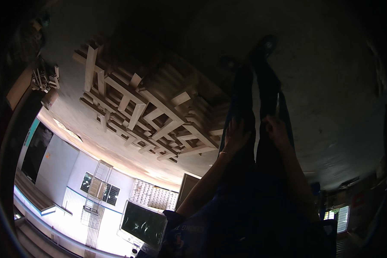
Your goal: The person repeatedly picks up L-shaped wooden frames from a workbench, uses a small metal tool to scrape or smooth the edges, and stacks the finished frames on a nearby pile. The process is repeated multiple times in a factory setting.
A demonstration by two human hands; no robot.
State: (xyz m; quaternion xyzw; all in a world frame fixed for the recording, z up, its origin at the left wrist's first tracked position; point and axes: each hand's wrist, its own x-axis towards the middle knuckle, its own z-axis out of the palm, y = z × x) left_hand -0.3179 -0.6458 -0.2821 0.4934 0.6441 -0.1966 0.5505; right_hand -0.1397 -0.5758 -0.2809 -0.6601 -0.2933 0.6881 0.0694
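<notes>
My left hand (238,135) lies on my left thigh with its fingers spread, holding nothing. My right hand (277,130) rests over my right thigh, its fingers curled in. From it a thin, pale, pointed object (278,103) sticks out along the dark trouser leg. Dim light hides what kind of thing that is. Both of my legs (268,77) stretch away over the floor in dark trousers. To the left of my legs a large pile of pale wooden frames (159,116), made of joined bars, stands close to my left arm.
Grey floor (331,86) spreads to the right. At far left lie a heap of thin wooden pieces (42,78) and a brown board (19,88). Toward the lower left are a metal scaffold (98,185), a dark framed panel (142,224) and a bright wall. A window (337,218) shows at lower right.
</notes>
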